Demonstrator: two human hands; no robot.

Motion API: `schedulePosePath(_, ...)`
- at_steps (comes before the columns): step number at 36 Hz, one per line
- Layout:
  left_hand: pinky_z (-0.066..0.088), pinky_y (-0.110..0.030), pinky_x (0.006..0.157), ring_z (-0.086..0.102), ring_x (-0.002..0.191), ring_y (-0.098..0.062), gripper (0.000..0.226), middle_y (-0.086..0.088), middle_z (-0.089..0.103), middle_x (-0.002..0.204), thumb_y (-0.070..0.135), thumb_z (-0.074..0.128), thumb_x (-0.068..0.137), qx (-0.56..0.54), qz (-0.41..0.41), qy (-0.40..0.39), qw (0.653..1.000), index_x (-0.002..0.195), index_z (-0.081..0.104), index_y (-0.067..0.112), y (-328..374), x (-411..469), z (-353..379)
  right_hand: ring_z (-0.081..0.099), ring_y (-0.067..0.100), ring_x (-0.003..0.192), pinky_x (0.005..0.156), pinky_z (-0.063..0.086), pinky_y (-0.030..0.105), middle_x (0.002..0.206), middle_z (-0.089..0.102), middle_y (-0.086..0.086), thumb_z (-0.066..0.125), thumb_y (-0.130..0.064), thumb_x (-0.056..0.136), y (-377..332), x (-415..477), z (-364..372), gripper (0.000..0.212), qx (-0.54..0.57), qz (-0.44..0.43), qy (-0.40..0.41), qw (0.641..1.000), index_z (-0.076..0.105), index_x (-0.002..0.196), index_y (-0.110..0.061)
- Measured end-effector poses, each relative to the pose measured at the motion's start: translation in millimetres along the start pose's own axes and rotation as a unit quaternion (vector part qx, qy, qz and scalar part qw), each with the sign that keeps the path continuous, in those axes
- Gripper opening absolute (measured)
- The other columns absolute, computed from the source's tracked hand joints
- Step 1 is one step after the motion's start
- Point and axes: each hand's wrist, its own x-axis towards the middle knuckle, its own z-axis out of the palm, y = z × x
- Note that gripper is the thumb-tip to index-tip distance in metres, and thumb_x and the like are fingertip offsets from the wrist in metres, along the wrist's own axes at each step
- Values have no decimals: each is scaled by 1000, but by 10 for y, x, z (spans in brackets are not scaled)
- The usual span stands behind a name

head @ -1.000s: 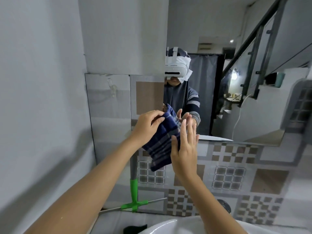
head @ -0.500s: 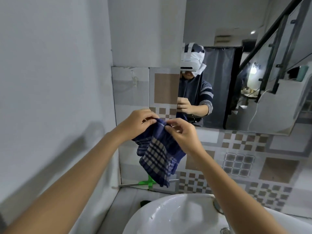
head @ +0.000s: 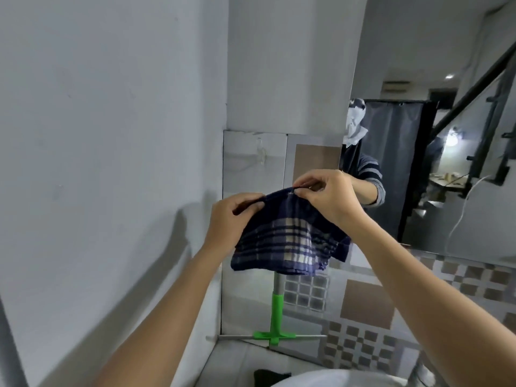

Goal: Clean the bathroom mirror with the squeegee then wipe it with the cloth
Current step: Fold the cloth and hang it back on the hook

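Observation:
A dark blue plaid cloth (head: 282,241) hangs in the air in front of me, stretched between both hands. My left hand (head: 231,222) pinches its left top edge. My right hand (head: 326,196) pinches the right top edge, slightly higher. The mirror (head: 424,152) is on the wall at the right, its lower left corner just behind my right hand. The squeegee (head: 277,317), with a green and grey handle, stands upright against the tiled wall below the cloth, blade down on the ledge.
A plain white wall fills the left side. Patterned tiles (head: 363,303) cover the wall under the mirror. The white sink rim (head: 321,379) shows at the bottom edge, with a dark object (head: 270,377) beside it on the ledge.
A second ago my right hand was open beside the cloth; it has since taken hold of the top edge, and both hands have spread the cloth apart. The view has shifted left.

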Motion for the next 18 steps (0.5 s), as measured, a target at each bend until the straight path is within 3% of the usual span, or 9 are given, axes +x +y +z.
schedulePosePath(3,48,-13,83,64,87,-3,16,8,69,93,14,64,84,63,46,51,996,98,71,17,39,345,-71,64,12,74,70,52,20,77,71,0,71,-12,78,-103,307,102,7,-21,-13,48,999,74,83,-17)
schedulePosePath(7,37,2,73,54,77,5,14,5,62,92,13,62,85,122,81,126,981,96,70,14,122,890,-119,64,17,80,75,55,34,82,71,-1,65,-10,82,-262,771,265,11,-16,-34,116,993,74,86,-16)
schedulePosePath(12,31,5,71,46,76,-1,16,-5,60,95,3,59,85,175,104,188,961,95,70,6,149,1437,-131,62,18,78,70,55,37,88,70,6,55,-4,85,-328,1211,441,17,-57,-65,156,984,72,88,-9)
schedulePosePath(16,31,1,72,51,88,-15,21,-9,63,95,0,55,84,204,101,181,957,95,71,9,-23,1610,-127,58,26,78,68,53,41,91,63,10,48,-2,86,-224,1293,583,21,-96,-65,134,984,69,87,-6)
schedulePosePath(18,32,0,72,50,87,-14,24,-8,64,93,-1,54,84,199,105,172,959,94,72,11,-101,1600,-113,56,27,79,68,51,40,94,61,11,48,-2,88,-162,1244,625,21,-96,-68,137,984,69,89,-3)
